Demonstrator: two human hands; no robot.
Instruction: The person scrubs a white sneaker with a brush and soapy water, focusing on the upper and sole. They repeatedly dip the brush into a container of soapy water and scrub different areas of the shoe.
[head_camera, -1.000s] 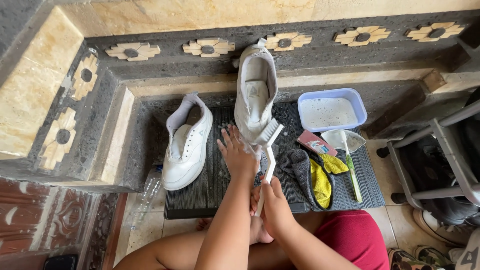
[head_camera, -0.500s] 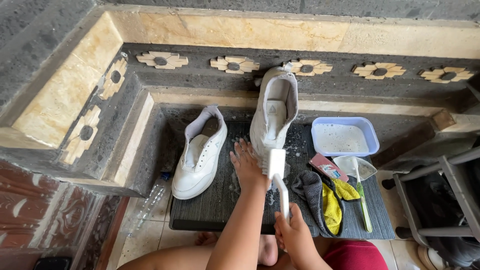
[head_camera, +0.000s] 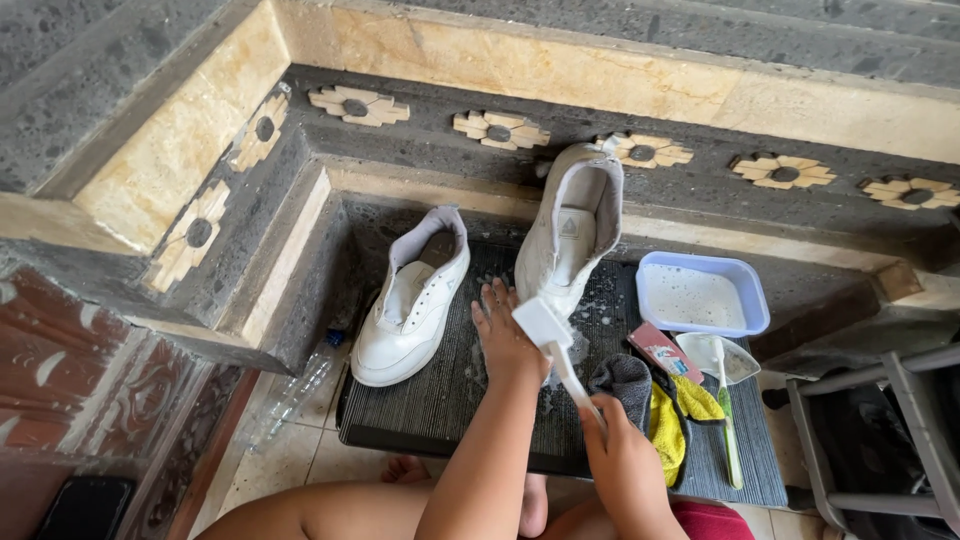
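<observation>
Sneaker being scrubbed (head_camera: 570, 235): white high-cut shoe, propped heel-up against the stone step, opening facing the camera, grey lining and insole showing; it stands just beyond both hands, its toe end hidden behind the left hand and the brush head.
Scrub brush (head_camera: 553, 345): white, long-handled, head up by the shoe's lower part, handle running back down to the right hand.
Right hand (head_camera: 625, 460): fingers wrapped tight round the end of the brush handle.
Left hand (head_camera: 507, 335): palm down, fingers spread, pressed against the lower part of the sneaker and the wet mat.
Second sneaker (head_camera: 410, 300): white, laces out, lying flat to the left of the left hand, well apart from it.
Mat (head_camera: 440, 400): dark ribbed rubber under both hands, flecked with foam near the brush.
Basin (head_camera: 702, 293): pale blue, rectangular, sudsy water inside, up and to the right of the right hand.
Cloths (head_camera: 665, 420): grey and yellow rags bunched just right of the right hand.
Toothbrush (head_camera: 728, 440): green-handled, beyond the cloths, resting on the mat.
Plastic bottle (head_camera: 290, 395): clear, lying on the tiles left of the mat.
Surroundings: dark stone ledge (head_camera: 560, 100) with tan slabs and flower-shaped inlays; pale floor tiles below.
</observation>
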